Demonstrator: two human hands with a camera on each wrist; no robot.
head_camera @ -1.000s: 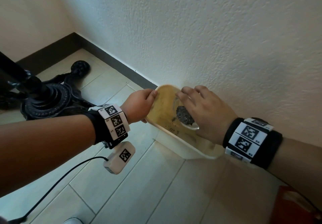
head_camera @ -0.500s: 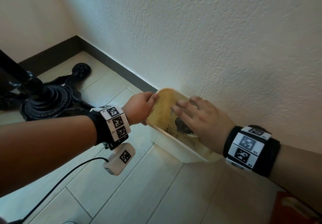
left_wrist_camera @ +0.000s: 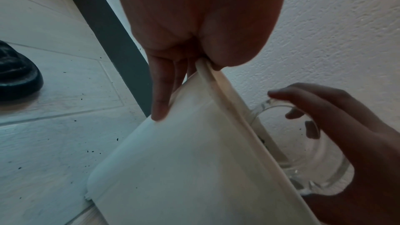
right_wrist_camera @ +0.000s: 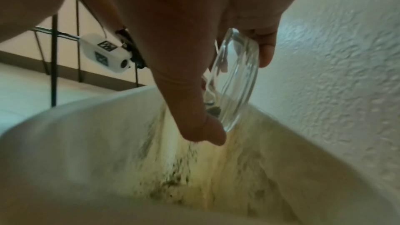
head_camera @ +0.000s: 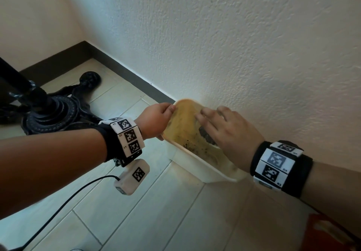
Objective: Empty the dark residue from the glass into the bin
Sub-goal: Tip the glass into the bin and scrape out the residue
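The right hand (head_camera: pixel 232 133) grips the smooth, rigid, breakable-looking glass (right_wrist_camera: pixel 236 81) by its rim, tipped over the bin (head_camera: pixel 197 164), whose rim the left hand (head_camera: pixel 156 120) pinches; dark residue (head_camera: pixel 206 136) clings inside, so a firm rim hold seems wise.

The right hand (head_camera: pixel 231 137) is covering most of the glass (right_wrist_camera: pixel 234 81), falling residue (right_wrist_camera: pixel 179 163) is blurring inside the bin (head_camera: pixel 195 164), and the near-right red object (head_camera: pixel 328 233) is running off-frame.

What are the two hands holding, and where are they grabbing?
The left hand pinches the bin by its rim. The right hand holds the glass around its sides, tipped over the bin.
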